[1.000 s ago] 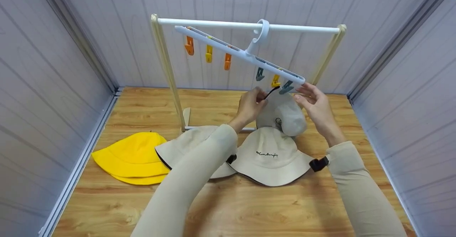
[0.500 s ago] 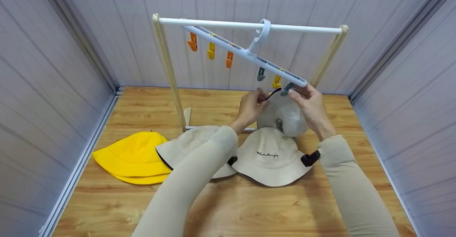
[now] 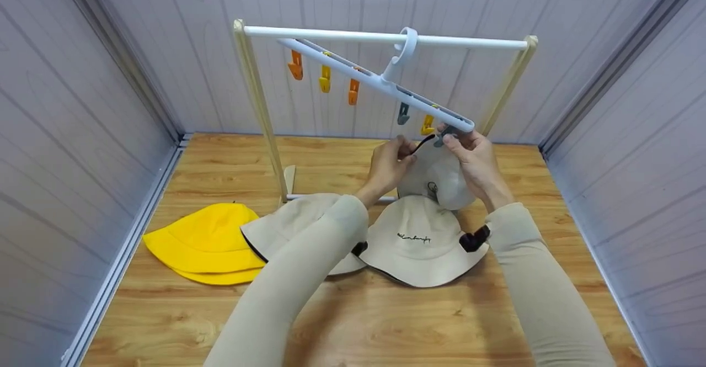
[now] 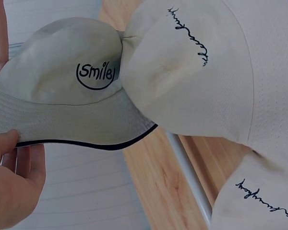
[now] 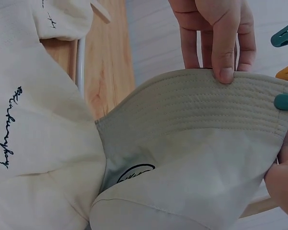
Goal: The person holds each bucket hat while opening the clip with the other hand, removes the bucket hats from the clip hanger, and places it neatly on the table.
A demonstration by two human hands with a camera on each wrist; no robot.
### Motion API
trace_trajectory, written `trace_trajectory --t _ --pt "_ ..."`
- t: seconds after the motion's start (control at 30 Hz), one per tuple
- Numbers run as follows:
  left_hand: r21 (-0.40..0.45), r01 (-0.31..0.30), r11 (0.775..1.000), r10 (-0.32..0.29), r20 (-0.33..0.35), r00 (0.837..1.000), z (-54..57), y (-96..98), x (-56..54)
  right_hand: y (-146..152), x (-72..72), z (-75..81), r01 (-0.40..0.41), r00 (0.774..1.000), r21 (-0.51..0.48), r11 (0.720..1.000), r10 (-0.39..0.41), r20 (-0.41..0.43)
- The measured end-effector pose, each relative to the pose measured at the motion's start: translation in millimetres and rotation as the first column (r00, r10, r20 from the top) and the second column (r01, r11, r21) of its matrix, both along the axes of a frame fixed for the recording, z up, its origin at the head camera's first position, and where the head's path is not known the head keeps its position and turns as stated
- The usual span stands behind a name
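Note:
A pale beige bucket hat (image 3: 422, 171) with a dark-edged brim is held up under the right end of a white clip hanger (image 3: 342, 68). The word "smile" is stitched on its crown (image 4: 57, 72) in the left wrist view. My left hand (image 3: 388, 167) pinches the brim between thumb and fingers. At the hanger's low right end, my right hand (image 3: 481, 163) grips the dark green clip (image 3: 444, 137), thumb in front. In the right wrist view this green clip (image 5: 287, 102) overlaps the brim's corner, and part of the right hand (image 5: 283, 184) shows below it.
The hanger hooks over the rack's white top bar (image 3: 331, 36). Orange, yellow and green clips hang along it, such as an orange clip (image 3: 353, 91). On the wooden table lie a front beige hat (image 3: 419, 240), another beige hat (image 3: 295, 221) and stacked yellow hats (image 3: 209, 234).
My right hand has moved left from beside the hanger's end onto the end green clip, its fingers closing. The left hand keeps its pinch on the brim, almost still.

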State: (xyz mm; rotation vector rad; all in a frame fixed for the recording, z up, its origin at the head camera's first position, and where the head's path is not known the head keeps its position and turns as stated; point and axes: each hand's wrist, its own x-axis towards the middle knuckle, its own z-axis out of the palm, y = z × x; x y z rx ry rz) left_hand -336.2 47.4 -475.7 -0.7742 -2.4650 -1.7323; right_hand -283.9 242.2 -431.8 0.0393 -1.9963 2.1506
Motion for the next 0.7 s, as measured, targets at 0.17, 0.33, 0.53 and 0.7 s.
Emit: trace_trajectory --t 0.17,0.33,0.53,0.7 --pt "-0.004 -0.003 1.000 0.003 -0.002 1.000 -0.4 -1.0 -0.5 -0.9 -2.6 -1.6 0.010 1.000 -0.002 1.000 -0.010 0.002" --pt "-0.015 -0.011 1.000 0.011 0.000 1.000 -0.8 -1.6 0.0 -4.4 -6.0 -0.8 0.048 0.999 0.018 0.999 -0.048 0.018" --pt "-0.021 -0.027 0.999 0.028 0.011 1.000 -1.3 -1.1 0.8 -5.9 -7.9 2.1 0.071 0.996 0.021 0.997 -0.072 0.047" --pt "-0.032 -0.043 0.999 0.044 0.023 0.999 -2.3 0.8 0.9 -6.8 -8.3 5.3 0.095 0.994 0.053 0.994 -0.098 0.058"
